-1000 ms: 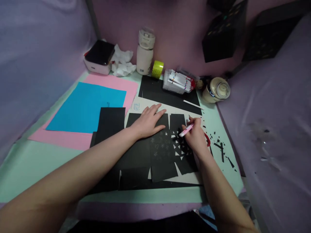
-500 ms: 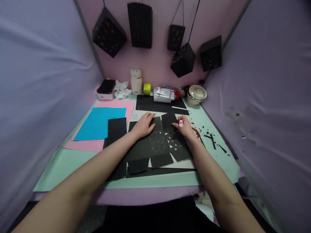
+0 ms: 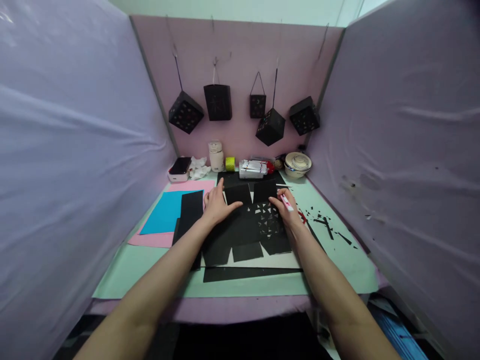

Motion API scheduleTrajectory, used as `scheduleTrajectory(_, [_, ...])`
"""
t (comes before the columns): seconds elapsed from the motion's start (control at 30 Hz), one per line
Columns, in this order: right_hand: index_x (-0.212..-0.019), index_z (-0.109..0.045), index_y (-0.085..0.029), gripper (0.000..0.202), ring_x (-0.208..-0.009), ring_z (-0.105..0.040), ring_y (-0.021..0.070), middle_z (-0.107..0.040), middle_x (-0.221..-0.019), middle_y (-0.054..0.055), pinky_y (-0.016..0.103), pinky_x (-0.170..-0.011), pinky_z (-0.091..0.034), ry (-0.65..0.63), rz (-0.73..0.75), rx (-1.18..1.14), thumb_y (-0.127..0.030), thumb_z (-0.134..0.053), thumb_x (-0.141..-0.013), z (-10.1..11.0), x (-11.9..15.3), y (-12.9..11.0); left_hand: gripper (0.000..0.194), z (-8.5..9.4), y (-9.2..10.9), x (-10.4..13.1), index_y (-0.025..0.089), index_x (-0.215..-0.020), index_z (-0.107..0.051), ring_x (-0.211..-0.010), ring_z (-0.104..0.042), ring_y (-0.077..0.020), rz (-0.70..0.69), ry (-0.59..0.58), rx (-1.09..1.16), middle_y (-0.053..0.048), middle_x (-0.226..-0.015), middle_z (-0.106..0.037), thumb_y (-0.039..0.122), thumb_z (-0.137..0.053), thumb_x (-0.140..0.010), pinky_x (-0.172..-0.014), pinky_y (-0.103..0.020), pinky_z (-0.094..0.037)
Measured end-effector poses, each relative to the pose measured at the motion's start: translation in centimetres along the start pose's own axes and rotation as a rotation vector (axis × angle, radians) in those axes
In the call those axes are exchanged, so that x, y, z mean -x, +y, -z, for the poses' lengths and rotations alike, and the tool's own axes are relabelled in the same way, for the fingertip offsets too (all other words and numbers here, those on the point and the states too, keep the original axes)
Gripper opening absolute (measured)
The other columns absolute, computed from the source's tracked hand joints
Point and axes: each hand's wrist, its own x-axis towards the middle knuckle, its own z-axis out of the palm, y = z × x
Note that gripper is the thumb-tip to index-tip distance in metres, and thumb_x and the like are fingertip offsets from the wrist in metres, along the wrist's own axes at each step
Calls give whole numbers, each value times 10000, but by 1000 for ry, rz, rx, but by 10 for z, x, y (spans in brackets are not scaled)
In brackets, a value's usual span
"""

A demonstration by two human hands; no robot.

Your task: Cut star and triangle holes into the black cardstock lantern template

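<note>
Pale green tabletop [image 3: 131,280] under the perforated black card [image 3: 230,231], pink wall [image 3: 240,60] beyond it. And there's the left hand [image 3: 216,206], spread wide at the card's upper-left side; right hand [image 3: 291,216] at its upper-right, curled round a pink-and-white tool [image 3: 287,202], both thumbs pointing inward, forearms slanting in from the card's near side.

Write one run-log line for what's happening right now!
left hand: at black card; right hand: holds pink-white tool, at card's right side; card: small cut-outs; right of card: black scraps
</note>
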Motion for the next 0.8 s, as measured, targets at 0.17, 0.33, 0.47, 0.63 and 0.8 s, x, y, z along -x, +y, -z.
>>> scheduleTrajectory(0.17, [-810, -442, -246, 333, -586, -387, 124, -394, -668, -78, 278, -593, -396, -18, 17, -16, -372, -724, -685, -3, 0, -8, 1133, 1, 4, 24, 183, -1546, -142, -1416, -350, -375, 43, 57, -8, -221, -1484, -426, 522, -802, -690, -1155, -586, -201])
scheduleTrajectory(0.33, [-800, -438, -249, 333, -571, -383, 123, -372, -645, -87, 287, -601, -419, -22, -5, -21, -336, -734, -674, -10, 2, -13, 1001, -2, 11, 41, 246, -1535, -201, -1480, -245, -331, 2, 84, 17, -168, -1547, -358, 449, -781, -746, -1203, -547, -67])
scheduleTrajectory(0.47, [-809, -423, -252, 352, -558, -403, 124, -369, -640, -92, 285, -593, -430, -10, -48, -26, -364, -727, -673, -11, 7, -6, 1034, -6, 6, 44, 264, -1545, -154, -1452, -304, -331, 32, 70, 75, -173, -1537, -373, 437, -787, -745, -1176, -530, -182])
scheduleTrajectory(0.63, [-827, -409, -253, 372, -587, -433, 121, -385, -688, -86, 270, -609, -429, 2, -50, -1, -392, -720, -677, -8, 11, 2, 1124, -7, -2, 39, 272, -1558, -70, -1246, -520, -324, 110, 29, 157, -128, -1249, -612, 425, -809, -725, -1075, -512, -317])
scheduleTrajectory(0.8, [-811, -400, -250, 367, -617, -444, 126, -391, -710, -77, 275, -631, -434, 15, -23, 60, -409, -707, -686, -8, 12, 1, 1153, -4, -1, 34, 221, -1570, -43, -1014, -625, -297, 162, -56, 227, -62, -966, -673, 371, -810, -722, -944, -477, -419])
